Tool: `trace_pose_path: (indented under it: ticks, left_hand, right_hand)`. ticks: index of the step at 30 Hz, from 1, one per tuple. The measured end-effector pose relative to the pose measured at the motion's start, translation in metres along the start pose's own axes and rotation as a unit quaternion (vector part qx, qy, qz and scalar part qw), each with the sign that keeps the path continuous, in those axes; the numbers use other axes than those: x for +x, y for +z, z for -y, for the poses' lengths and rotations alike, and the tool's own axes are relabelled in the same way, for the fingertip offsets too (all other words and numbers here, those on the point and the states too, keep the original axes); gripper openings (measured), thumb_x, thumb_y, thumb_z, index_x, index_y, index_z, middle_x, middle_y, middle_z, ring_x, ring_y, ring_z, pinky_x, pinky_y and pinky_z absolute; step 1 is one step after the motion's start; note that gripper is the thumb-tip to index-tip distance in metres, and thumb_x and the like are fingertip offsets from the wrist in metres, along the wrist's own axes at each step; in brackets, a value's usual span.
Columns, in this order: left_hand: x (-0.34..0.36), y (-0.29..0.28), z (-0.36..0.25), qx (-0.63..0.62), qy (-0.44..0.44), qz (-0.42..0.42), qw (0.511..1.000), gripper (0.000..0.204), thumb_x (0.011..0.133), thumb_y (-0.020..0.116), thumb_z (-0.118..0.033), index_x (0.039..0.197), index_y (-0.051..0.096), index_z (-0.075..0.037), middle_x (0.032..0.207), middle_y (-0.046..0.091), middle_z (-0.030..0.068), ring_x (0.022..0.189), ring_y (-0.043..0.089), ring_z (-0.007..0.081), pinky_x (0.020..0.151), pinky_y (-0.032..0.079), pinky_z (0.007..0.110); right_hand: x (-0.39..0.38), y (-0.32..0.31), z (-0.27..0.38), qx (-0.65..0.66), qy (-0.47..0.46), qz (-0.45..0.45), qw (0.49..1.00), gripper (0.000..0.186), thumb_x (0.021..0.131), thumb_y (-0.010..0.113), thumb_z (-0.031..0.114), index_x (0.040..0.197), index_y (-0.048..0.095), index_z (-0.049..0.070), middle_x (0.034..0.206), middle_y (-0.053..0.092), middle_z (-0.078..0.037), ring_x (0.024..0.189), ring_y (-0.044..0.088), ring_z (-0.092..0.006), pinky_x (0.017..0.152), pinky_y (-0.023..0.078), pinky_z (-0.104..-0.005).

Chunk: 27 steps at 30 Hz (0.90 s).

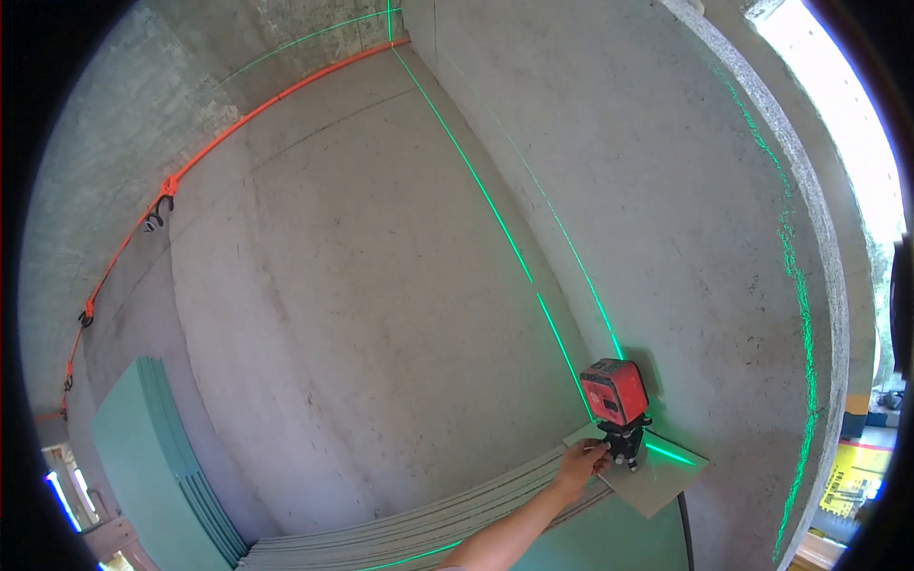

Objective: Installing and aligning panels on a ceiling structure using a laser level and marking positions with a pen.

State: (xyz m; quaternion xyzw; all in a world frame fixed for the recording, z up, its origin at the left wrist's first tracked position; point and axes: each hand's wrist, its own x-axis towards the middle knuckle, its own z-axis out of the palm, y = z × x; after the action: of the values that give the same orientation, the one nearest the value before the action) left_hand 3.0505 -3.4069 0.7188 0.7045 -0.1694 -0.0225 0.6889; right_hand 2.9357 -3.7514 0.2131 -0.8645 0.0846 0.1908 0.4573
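Observation:
My left hand (579, 463) reaches up from the lower edge, its fingers pinched at the left side of a small black tripod base (624, 443). What exactly lies between the fingertips is too small to make out, but it appears to be part of that base. On the base stands a red and black laser level (614, 390), casting bright green lines on the walls and ceiling. A thin square offcut of board (657, 479) lies under the feet, on top of a stack of boards (419, 519). My right hand is out of view.
Green boards (148, 447) lean against the wall at the left. An orange hose or cable (276, 100) with black hooks runs along the upper wall. To the right, the grey wall (657, 171) ends at a rough edge beside a bright opening.

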Motion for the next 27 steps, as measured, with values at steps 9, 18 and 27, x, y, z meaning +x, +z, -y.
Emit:
trace_pose_path:
  ticks: [9, 18, 27]
  left_hand:
    - [0.004, -0.008, 0.009, -0.003, 0.004, -0.006, 1.0, 0.019, 0.094, 0.064, -0.022, 0.098, 0.061, -0.003, 0.083, 0.063, 0.0025, 0.073, 0.058, 0.011, 0.063, 0.046, 0.026]
    - [0.001, 0.006, 0.0, 0.083, -0.027, -0.036, 0.996, 0.026, 0.094, 0.061, -0.029, 0.082, 0.063, -0.006, 0.069, 0.059, 0.0029, 0.065, 0.054, 0.0123, 0.06, 0.042, 0.029]
    - [0.013, 0.002, -0.007, 0.0, -0.064, -0.055, 0.996, 0.013, 0.092, 0.063, -0.018, 0.09, 0.057, -0.006, 0.077, 0.061, 0.0037, 0.072, 0.061, 0.015, 0.065, 0.053, 0.03]
  right_hand:
    - [0.151, -0.052, 0.029, 0.095, -0.028, -0.066, 0.993, 0.046, 0.086, 0.062, 0.05, 0.107, 0.061, 0.009, 0.09, 0.065, -0.02, 0.079, 0.065, -0.0337, 0.064, 0.055, -0.0434]
    - [0.078, 0.006, -0.082, 0.199, 0.056, -0.106, 0.973, 0.034, 0.084, 0.067, 0.041, 0.089, 0.064, 0.007, 0.074, 0.065, -0.015, 0.064, 0.065, -0.0283, 0.055, 0.052, -0.0408]
    - [-0.229, 0.058, -0.13, 0.163, 0.328, -0.062, 0.928, 0.028, 0.085, 0.063, 0.027, 0.072, 0.067, 0.003, 0.059, 0.062, -0.008, 0.046, 0.06, -0.0194, 0.042, 0.047, -0.0331]
